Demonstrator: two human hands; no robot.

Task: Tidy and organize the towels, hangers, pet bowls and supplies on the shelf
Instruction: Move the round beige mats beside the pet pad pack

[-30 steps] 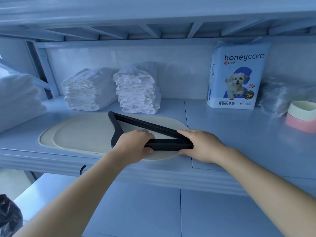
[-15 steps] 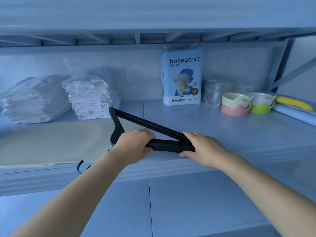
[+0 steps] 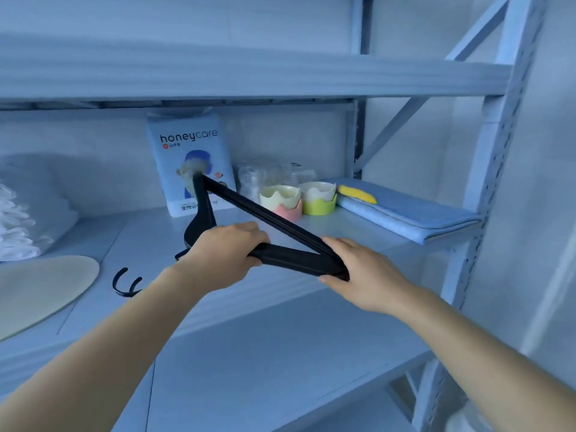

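Both hands carry a stack of black hangers above the middle shelf. My left hand grips the stack's lower bar near its middle. At the stack's right tip, my right hand holds the corner. The hangers' hooks hang below my left wrist. Behind the hangers stand the pet bowls: a cream bowl in a pink one and a cream bowl in a green one. White folded towels are stacked at the far left.
A honeycare pet pad pack stands at the back wall. Clear plastic bags lie behind the bowls. A folded blue mat with a yellow item fills the shelf's right end. A beige oval mat lies at the left. The upright post is right.
Both hands have carried the hangers to the right along the shelf and lifted their far end. The view has swung right, so the towels and beige mat now sit at the left edge.
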